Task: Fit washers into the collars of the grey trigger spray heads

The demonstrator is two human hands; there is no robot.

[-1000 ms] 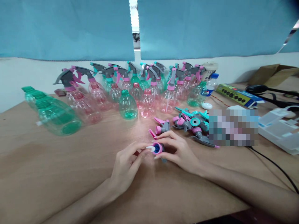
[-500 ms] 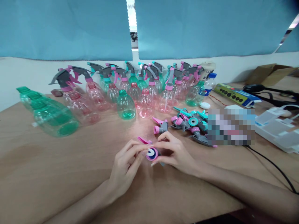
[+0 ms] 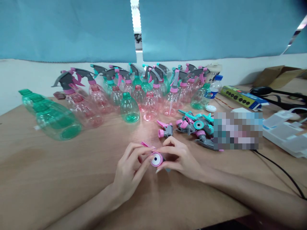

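A grey and pink trigger spray head [image 3: 161, 161] is held low over the table, its pink collar facing me. Inside the collar lies a round white washer [image 3: 157, 163] with a small dark hole. My right hand [image 3: 182, 159] grips the spray head from the right, thumb below and fingers above. From the left, my left hand [image 3: 129, 167] closes its thumb and fingers on the collar's edge, the thumb at the washer's rim. The hands cover most of the spray head's body. Just beyond them lies another pink and grey spray head [image 3: 168, 130].
More pink and teal spray heads [image 3: 199, 127] lie piled to the right. Behind stand several clear pink and green bottles [image 3: 130, 110], many topped with sprayers. A blue-capped bottle [image 3: 216, 86], a yellow-blue box [image 3: 242, 97], a clear plastic organiser [image 3: 285, 134] and a black cable [image 3: 275, 164] are at right.
The white washer was tilted at the collar's mouth between my left fingers; it now sits flat inside the collar. My left fingers have shifted slightly to the collar's edge.
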